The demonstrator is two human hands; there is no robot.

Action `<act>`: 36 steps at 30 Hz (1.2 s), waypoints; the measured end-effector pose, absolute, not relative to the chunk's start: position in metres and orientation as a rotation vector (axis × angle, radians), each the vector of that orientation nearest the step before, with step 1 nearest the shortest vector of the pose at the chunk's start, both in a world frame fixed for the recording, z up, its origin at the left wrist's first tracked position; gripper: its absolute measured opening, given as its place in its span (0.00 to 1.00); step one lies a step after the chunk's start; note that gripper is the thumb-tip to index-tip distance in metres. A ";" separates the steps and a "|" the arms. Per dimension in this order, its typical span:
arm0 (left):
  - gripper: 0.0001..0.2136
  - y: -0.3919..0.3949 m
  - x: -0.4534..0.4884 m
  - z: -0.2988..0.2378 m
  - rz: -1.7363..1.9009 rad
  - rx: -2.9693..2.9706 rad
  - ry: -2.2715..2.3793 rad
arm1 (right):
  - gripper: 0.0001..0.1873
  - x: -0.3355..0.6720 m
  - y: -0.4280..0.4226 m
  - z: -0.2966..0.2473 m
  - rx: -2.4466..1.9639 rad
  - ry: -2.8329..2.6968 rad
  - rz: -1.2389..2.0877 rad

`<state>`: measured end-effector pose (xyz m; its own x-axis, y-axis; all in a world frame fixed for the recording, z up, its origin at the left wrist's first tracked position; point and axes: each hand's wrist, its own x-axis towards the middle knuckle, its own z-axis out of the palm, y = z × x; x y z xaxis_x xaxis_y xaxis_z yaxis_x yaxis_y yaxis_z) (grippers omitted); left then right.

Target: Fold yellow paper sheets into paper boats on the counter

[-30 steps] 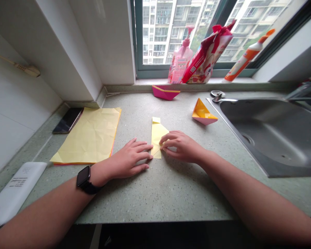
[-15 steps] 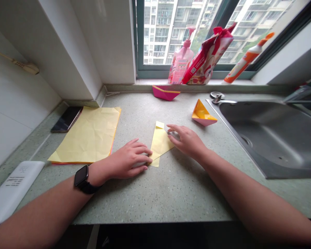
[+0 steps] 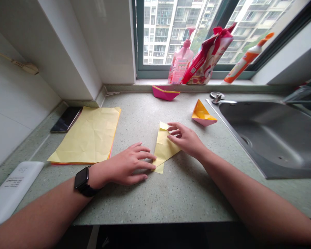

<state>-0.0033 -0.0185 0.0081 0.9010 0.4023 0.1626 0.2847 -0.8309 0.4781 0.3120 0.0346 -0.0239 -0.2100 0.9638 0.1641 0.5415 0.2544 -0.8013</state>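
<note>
A partly folded sheet of yellow paper (image 3: pixel 163 148) lies on the countertop between my hands. My left hand (image 3: pixel 132 162) is open, palm down, with two fingertips touching the paper's lower left edge. Above the paper's upper right side, my right hand (image 3: pixel 188 138) has its fingers apart and slightly bent. Its fingertips reach the small folded flap (image 3: pixel 163 126) at the top and cover part of the right edge. Farther back sit a magenta paper boat (image 3: pixel 166 94) and an orange and pink paper boat (image 3: pixel 203 116).
To the left lies a stack of yellow paper (image 3: pixel 90 135), partly over a dark phone (image 3: pixel 66 119). A white power bank (image 3: pixel 14 193) rests at the left edge. On the right is a steel sink (image 3: pixel 259 166). A pink pump bottle (image 3: pixel 181 62) stands on the windowsill.
The folded yellow paper has shifted slightly right and toward me, turning a little clockwise. My left fingertips moved with it, and my right fingers have come over its upper right side.
</note>
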 end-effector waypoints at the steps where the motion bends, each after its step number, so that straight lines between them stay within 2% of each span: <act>1: 0.18 -0.019 -0.003 0.008 0.349 2.613 0.499 | 0.25 0.312 0.035 -0.023 -1.364 -1.803 0.857; 8: 0.18 -0.020 -0.003 0.005 0.329 2.626 0.484 | 0.42 0.318 0.043 -0.022 -1.333 -1.462 1.224; 15: 0.18 -0.019 -0.003 0.003 0.328 2.641 0.476 | 0.33 0.318 0.044 -0.022 -1.200 -1.439 1.525; 19: 0.21 -0.018 -0.004 0.003 0.420 2.675 0.451 | 0.29 0.314 0.041 -0.018 -1.174 -1.205 1.640; 22: 0.23 -0.018 -0.004 0.005 0.589 2.698 0.478 | 0.26 0.314 0.043 -0.010 -1.155 -1.074 1.432; 26: 0.19 -0.017 -0.003 0.009 0.776 2.732 0.543 | 0.15 0.321 0.041 0.008 -0.988 -1.163 0.626; 28: 0.18 -0.018 -0.003 0.010 0.848 2.753 0.549 | 0.08 0.324 0.035 0.014 -0.954 -1.351 0.213; 30: 0.18 -0.019 -0.002 0.011 0.917 2.768 0.552 | 0.04 0.321 0.027 0.014 -0.967 -1.654 -0.032; 32: 0.17 -0.019 -0.002 0.011 0.981 2.770 0.575 | 0.08 0.314 0.020 0.008 -0.960 -2.000 -0.059; 36: 0.15 -0.017 -0.004 0.011 0.964 2.740 0.659 | 0.16 0.299 0.014 -0.011 -0.855 -2.561 0.169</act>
<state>-0.0036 -0.0175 0.0110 0.6947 0.4567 0.5556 0.3517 -0.8896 0.2915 0.2992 0.0141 -0.0112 -0.7160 0.5967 0.3623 0.5439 0.8022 -0.2464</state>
